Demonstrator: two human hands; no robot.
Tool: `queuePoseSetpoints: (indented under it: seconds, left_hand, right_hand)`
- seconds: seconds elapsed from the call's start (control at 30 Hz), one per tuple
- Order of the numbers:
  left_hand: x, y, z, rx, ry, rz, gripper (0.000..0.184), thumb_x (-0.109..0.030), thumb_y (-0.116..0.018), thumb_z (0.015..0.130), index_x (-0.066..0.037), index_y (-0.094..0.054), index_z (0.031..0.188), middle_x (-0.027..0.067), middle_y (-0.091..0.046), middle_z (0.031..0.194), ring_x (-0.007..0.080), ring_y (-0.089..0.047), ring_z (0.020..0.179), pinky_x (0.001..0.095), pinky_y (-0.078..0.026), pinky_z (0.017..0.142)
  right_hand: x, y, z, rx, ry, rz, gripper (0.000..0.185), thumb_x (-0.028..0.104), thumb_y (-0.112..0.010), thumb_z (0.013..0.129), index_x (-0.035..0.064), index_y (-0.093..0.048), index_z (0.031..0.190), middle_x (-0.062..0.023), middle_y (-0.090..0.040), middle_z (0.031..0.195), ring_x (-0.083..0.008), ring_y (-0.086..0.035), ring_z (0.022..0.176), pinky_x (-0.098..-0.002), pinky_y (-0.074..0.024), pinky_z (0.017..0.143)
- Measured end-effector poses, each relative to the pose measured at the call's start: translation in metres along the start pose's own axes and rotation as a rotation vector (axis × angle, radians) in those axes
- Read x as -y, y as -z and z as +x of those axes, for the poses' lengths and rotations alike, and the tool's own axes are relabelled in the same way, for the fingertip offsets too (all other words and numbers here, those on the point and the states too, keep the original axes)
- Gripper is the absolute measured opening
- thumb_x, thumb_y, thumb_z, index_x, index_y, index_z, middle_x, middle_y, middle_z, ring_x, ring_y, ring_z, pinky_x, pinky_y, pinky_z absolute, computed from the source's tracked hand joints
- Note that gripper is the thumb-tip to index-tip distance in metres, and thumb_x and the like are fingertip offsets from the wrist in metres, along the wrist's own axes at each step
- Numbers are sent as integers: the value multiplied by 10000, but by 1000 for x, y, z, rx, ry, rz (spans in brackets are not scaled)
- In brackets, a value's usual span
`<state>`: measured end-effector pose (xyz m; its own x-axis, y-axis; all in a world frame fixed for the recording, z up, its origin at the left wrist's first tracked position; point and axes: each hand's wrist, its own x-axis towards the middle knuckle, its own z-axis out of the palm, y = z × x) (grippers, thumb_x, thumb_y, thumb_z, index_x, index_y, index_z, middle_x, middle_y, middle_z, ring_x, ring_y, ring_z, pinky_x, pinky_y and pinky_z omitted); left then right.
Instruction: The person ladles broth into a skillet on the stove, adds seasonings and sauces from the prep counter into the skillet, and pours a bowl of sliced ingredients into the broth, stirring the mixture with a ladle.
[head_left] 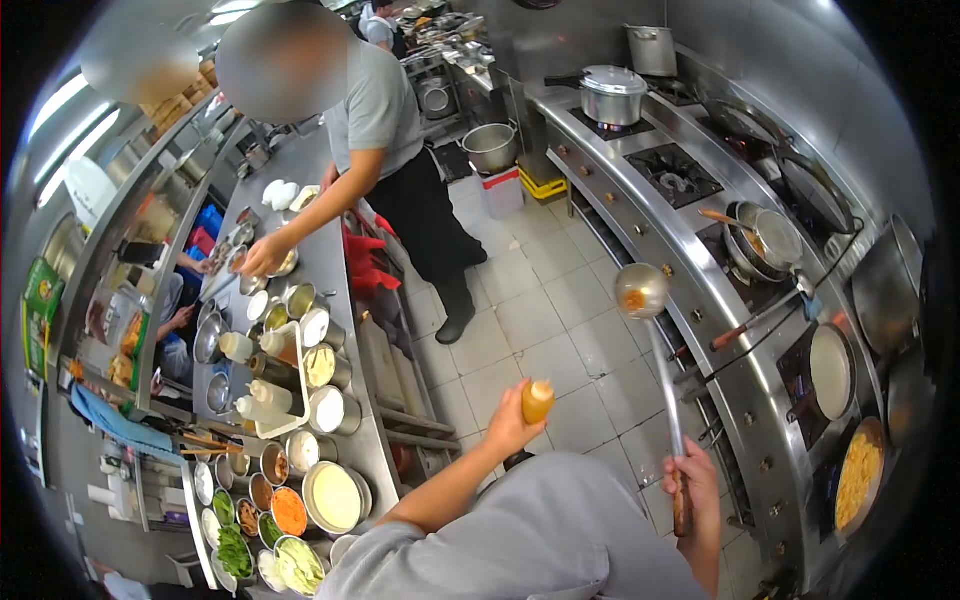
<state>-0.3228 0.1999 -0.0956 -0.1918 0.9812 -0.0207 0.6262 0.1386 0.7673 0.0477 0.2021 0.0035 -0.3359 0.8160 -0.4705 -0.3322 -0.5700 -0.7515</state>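
Observation:
My left hand [513,424] is wrapped round a squeeze bottle [538,401] of yellow-orange sauce, held over the floor between counter and stove. My right hand [694,484] grips the wooden handle of a long metal ladle [642,291]. Some orange-brown food or sauce lies in the ladle's bowl, which is raised near the stove's front edge. Neither the bottle nor the ladle touches a pan.
A co-worker [385,120] reaches over the ingredient counter [372,441] at the left. Along the right runs the stove [700,240], with a lidded pot [612,95], a pale pan [832,372] and a pan of yellow food [858,478]. A large pot [490,148] stands beyond the tiled floor.

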Motion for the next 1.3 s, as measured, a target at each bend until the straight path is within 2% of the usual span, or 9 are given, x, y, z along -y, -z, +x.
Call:
queuePoseSetpoints:
  seconds: [0.17, 0.37, 0.63, 0.87, 1.0, 1.13, 1.17, 1.23, 1.3]
  left_hand:
    - [9, -6, -38, 72, 47, -26, 926, -296, -859, 730, -49, -358, 1468, 238, -511, 1312, 427, -505, 1245, 459, -443, 1054]
    - [15, -18, -44, -11, 1, 103, 926, -143, -898, 668, 7, -397, 1433, 229, -504, 1325, 387, -501, 1250, 452, -414, 1077]
    - [-7, -29, -48, 9, 73, 60, 920, -122, -855, 695, -32, -357, 1463, 228, -439, 1381, 410, -460, 1286, 480, -388, 1096]
    - [-9, -41, -42, 60, -1, 110, 920, -112, -839, 698, -28, -340, 1467, 231, -453, 1372, 428, -446, 1291, 495, -373, 1101]
    - [-13, -46, -40, 83, 0, 111, 923, -112, -843, 694, -28, -346, 1467, 237, -459, 1364, 428, -446, 1292, 495, -376, 1098]
    - [-12, -49, -40, 75, 26, 74, 989, -129, -890, 652, -20, -343, 1469, 238, -449, 1380, 422, -438, 1292, 499, -364, 1103]
    - [-15, -49, -41, 60, 31, 68, 985, -131, -890, 652, -22, -347, 1467, 237, -458, 1368, 421, -451, 1279, 498, -372, 1095]
    - [-12, -47, -41, 38, 28, 81, 958, -126, -880, 663, -26, -360, 1461, 232, -471, 1356, 422, -469, 1268, 483, -391, 1085]
    - [-8, -40, -44, 48, 44, 108, 910, -162, -871, 685, -22, -389, 1445, 231, -497, 1320, 419, -504, 1243, 450, -438, 1053]
  right_hand:
    - [20, 27, 0, -157, 215, 8, 530, 97, -471, 908, 2, -443, 1428, -70, -576, 774, -144, -514, 468, -270, -423, 431]
    - [56, 60, -12, -369, 443, -133, 530, 113, -553, 898, 3, -486, 1413, -31, -586, 796, -113, -552, 549, -233, -431, 513]
    - [81, 132, -35, -522, 569, 114, 216, 110, -580, 924, 39, -580, 1127, -25, -594, 776, -117, -565, 543, -258, -466, 514]
    - [80, 209, -37, -801, 549, -28, 120, 102, -573, 923, 44, -581, 1027, -27, -584, 755, -121, -553, 498, -262, -457, 474]
    - [87, 235, -45, -1059, 435, -345, 245, 118, -602, 884, -13, -582, 1089, -51, -602, 765, -123, -577, 498, -306, -461, 463]
    - [79, 281, -37, -1402, 347, -834, 376, 120, -586, 854, 2, -588, 1210, -223, -708, 925, -356, -699, 674, -458, -544, 645]
    - [95, 257, -47, -1446, 186, -950, 403, 149, -597, 856, 26, -593, 1240, -268, -696, 1025, -429, -692, 902, -499, -535, 797]
    - [93, 269, -43, -1510, 29, -1086, 407, 197, -636, 859, 28, -593, 1227, -273, -679, 1101, -438, -643, 1070, -512, -502, 921]
    - [81, 282, -39, -1481, -3, -1186, 332, 123, -546, 873, 5, -611, 1176, -287, -656, 1146, -465, -620, 1086, -528, -495, 919]
